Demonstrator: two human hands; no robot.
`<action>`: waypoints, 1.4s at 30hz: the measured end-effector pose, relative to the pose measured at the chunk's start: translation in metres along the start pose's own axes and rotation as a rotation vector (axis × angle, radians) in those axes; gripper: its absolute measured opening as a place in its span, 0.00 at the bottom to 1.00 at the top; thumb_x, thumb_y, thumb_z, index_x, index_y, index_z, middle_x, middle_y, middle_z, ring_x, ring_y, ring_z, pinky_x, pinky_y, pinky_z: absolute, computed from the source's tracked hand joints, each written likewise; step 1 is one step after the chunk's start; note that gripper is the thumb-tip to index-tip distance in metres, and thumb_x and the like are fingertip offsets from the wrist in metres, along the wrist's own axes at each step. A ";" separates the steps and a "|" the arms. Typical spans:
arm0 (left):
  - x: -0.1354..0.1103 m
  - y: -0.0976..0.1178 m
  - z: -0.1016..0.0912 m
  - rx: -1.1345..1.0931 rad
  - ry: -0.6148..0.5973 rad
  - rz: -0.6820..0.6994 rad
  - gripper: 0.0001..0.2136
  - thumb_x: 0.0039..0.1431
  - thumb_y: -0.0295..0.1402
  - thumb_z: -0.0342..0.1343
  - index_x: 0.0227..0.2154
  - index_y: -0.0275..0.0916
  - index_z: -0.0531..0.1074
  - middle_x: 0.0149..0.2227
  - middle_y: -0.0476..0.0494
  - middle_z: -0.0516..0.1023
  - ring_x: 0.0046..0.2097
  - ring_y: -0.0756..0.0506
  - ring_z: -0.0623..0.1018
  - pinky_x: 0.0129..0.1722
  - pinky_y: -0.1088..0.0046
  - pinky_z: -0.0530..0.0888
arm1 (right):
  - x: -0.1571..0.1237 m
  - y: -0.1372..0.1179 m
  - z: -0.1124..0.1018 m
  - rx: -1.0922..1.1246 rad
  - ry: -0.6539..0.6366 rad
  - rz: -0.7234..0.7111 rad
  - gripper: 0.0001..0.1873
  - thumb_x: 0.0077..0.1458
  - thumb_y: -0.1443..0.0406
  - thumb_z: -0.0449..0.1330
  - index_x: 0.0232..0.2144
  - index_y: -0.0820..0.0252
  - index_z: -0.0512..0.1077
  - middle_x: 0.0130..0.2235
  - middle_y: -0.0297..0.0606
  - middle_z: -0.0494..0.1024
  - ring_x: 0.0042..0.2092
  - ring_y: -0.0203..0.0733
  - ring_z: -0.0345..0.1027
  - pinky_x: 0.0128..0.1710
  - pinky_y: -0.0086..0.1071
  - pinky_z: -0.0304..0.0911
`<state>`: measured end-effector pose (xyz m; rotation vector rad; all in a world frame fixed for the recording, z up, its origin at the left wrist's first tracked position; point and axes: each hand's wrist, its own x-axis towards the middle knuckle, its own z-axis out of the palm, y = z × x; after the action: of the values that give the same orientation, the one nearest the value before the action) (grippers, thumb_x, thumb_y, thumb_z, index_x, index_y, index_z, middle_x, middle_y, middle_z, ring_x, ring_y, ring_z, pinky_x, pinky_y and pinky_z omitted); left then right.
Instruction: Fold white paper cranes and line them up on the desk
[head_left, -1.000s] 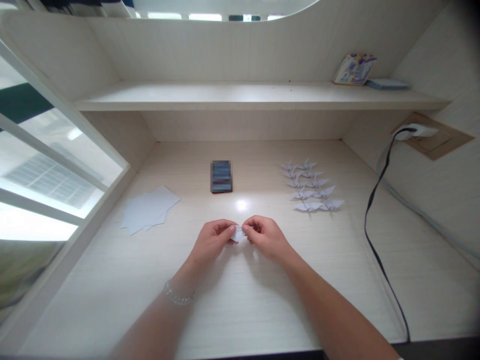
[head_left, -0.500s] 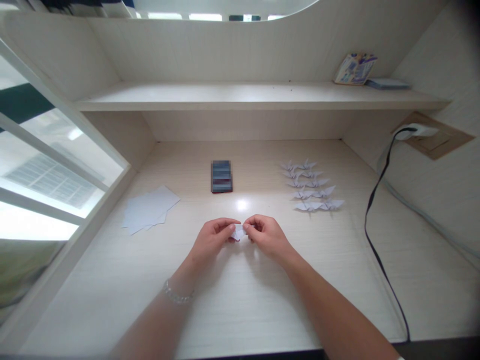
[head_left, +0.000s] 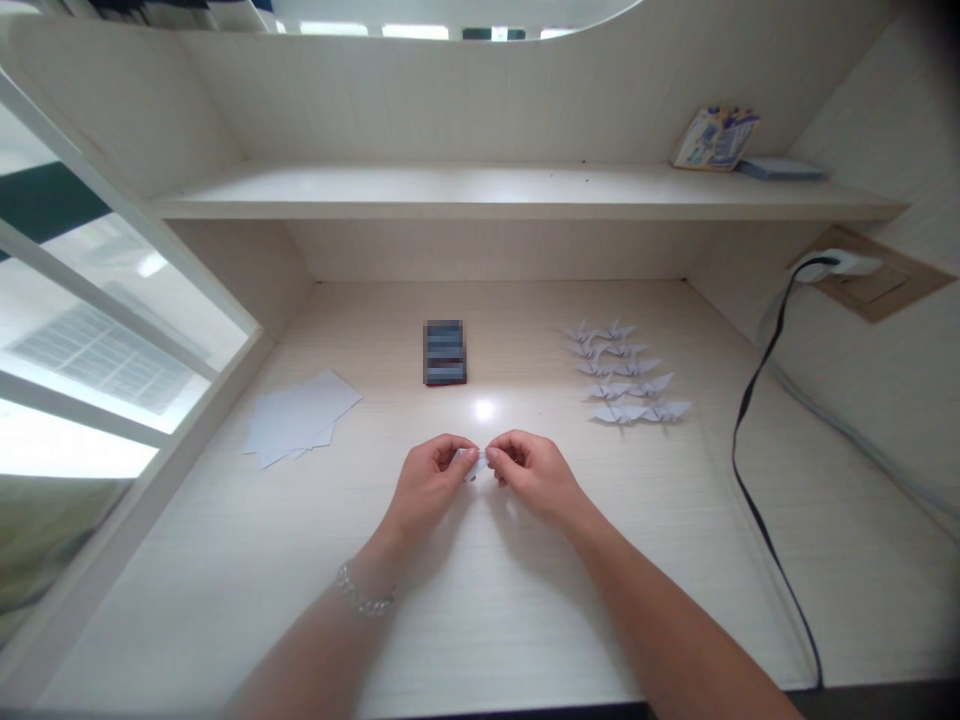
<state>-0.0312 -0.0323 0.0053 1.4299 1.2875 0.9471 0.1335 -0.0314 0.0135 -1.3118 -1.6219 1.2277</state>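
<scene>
Hands closed on seemingly folded paper

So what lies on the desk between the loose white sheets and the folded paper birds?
In the head view, a dark rectangular object lies between them, toward the back; its face is blurred.

The piece, sheets and cranes look matt paper to me; the desk smooth, wood-grained, faintly glossy; the bracelet shiny.
</scene>
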 end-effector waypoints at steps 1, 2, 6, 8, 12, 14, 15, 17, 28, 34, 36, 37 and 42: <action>0.000 0.001 0.000 0.005 -0.005 0.000 0.11 0.53 0.38 0.53 0.31 0.35 0.73 0.29 0.44 0.76 0.31 0.49 0.73 0.31 0.76 0.69 | 0.000 0.001 0.001 -0.012 0.008 -0.013 0.09 0.53 0.63 0.53 0.28 0.61 0.71 0.23 0.33 0.72 0.26 0.34 0.65 0.26 0.27 0.59; -0.001 0.001 0.000 0.019 -0.005 0.002 0.11 0.53 0.38 0.53 0.30 0.35 0.73 0.29 0.44 0.76 0.30 0.49 0.73 0.31 0.76 0.68 | 0.000 0.001 0.002 -0.009 0.008 -0.019 0.09 0.53 0.63 0.53 0.28 0.61 0.71 0.24 0.33 0.72 0.26 0.34 0.65 0.26 0.27 0.59; -0.001 0.001 -0.001 0.119 0.041 0.029 0.10 0.53 0.38 0.53 0.30 0.36 0.73 0.29 0.45 0.76 0.30 0.49 0.72 0.28 0.77 0.67 | 0.003 0.003 -0.001 0.124 -0.057 0.023 0.10 0.53 0.62 0.53 0.29 0.62 0.72 0.26 0.35 0.73 0.27 0.34 0.67 0.28 0.28 0.62; -0.001 0.002 -0.002 0.159 0.062 0.044 0.10 0.53 0.37 0.52 0.30 0.36 0.73 0.29 0.46 0.76 0.30 0.49 0.72 0.28 0.77 0.66 | 0.005 0.003 -0.005 0.185 -0.056 0.048 0.11 0.53 0.61 0.53 0.31 0.63 0.72 0.28 0.37 0.74 0.27 0.34 0.67 0.28 0.28 0.63; -0.003 0.006 -0.002 0.243 0.049 0.072 0.09 0.54 0.36 0.50 0.30 0.38 0.73 0.29 0.47 0.76 0.31 0.49 0.72 0.29 0.77 0.65 | 0.004 -0.001 -0.008 0.049 -0.040 -0.008 0.10 0.53 0.63 0.54 0.32 0.62 0.73 0.30 0.37 0.75 0.29 0.35 0.68 0.30 0.28 0.62; -0.005 0.009 -0.002 0.293 0.029 0.088 0.09 0.55 0.35 0.50 0.30 0.38 0.73 0.30 0.48 0.76 0.31 0.49 0.72 0.30 0.76 0.65 | 0.002 -0.004 -0.007 -0.076 -0.039 -0.075 0.08 0.52 0.65 0.54 0.31 0.61 0.73 0.29 0.36 0.76 0.31 0.36 0.68 0.31 0.28 0.61; -0.006 0.011 -0.001 0.313 0.020 0.096 0.08 0.55 0.35 0.50 0.30 0.39 0.73 0.30 0.48 0.76 0.31 0.49 0.72 0.31 0.76 0.65 | 0.000 -0.005 -0.006 -0.127 -0.036 -0.103 0.08 0.51 0.66 0.54 0.30 0.60 0.73 0.29 0.36 0.76 0.31 0.35 0.67 0.30 0.27 0.60; -0.008 0.013 -0.001 0.339 0.003 0.110 0.08 0.55 0.34 0.50 0.30 0.39 0.73 0.30 0.49 0.76 0.32 0.49 0.72 0.32 0.76 0.65 | -0.002 -0.007 -0.004 -0.200 -0.032 -0.136 0.08 0.51 0.68 0.54 0.29 0.60 0.73 0.28 0.35 0.75 0.30 0.34 0.66 0.29 0.27 0.59; -0.009 0.016 0.000 0.233 -0.067 0.087 0.06 0.52 0.31 0.51 0.27 0.38 0.73 0.28 0.48 0.76 0.30 0.49 0.72 0.29 0.76 0.65 | -0.004 -0.009 -0.006 -0.205 -0.049 -0.024 0.04 0.42 0.69 0.54 0.18 0.61 0.66 0.20 0.31 0.68 0.23 0.32 0.58 0.22 0.25 0.52; -0.007 0.012 -0.005 0.205 -0.041 0.063 0.06 0.51 0.32 0.52 0.27 0.38 0.73 0.27 0.48 0.75 0.28 0.50 0.70 0.26 0.77 0.63 | -0.003 -0.006 -0.013 -0.169 -0.078 -0.009 0.04 0.41 0.70 0.53 0.19 0.61 0.66 0.21 0.31 0.68 0.24 0.32 0.59 0.22 0.25 0.52; -0.006 0.011 -0.008 0.204 -0.028 0.059 0.06 0.51 0.33 0.52 0.26 0.38 0.73 0.27 0.48 0.75 0.28 0.50 0.70 0.26 0.77 0.63 | -0.001 -0.004 -0.017 -0.166 -0.077 -0.013 0.04 0.41 0.71 0.53 0.19 0.61 0.67 0.20 0.31 0.68 0.24 0.32 0.59 0.22 0.25 0.52; -0.006 0.010 -0.010 0.206 -0.011 0.053 0.07 0.51 0.33 0.52 0.27 0.37 0.73 0.27 0.48 0.75 0.28 0.50 0.69 0.26 0.77 0.63 | -0.001 -0.003 -0.019 -0.162 -0.070 -0.015 0.04 0.41 0.71 0.53 0.19 0.62 0.67 0.20 0.31 0.68 0.24 0.32 0.59 0.23 0.25 0.52; -0.006 0.013 -0.008 0.233 -0.005 0.051 0.07 0.51 0.34 0.52 0.27 0.38 0.73 0.25 0.48 0.74 0.27 0.50 0.69 0.26 0.77 0.63 | 0.000 -0.006 -0.018 -0.106 -0.016 -0.035 0.06 0.47 0.67 0.54 0.23 0.62 0.70 0.23 0.32 0.70 0.26 0.33 0.61 0.25 0.26 0.54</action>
<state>-0.0368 -0.0370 0.0200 1.6498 1.3991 0.8473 0.1486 -0.0269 0.0245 -1.3356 -1.7354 1.1477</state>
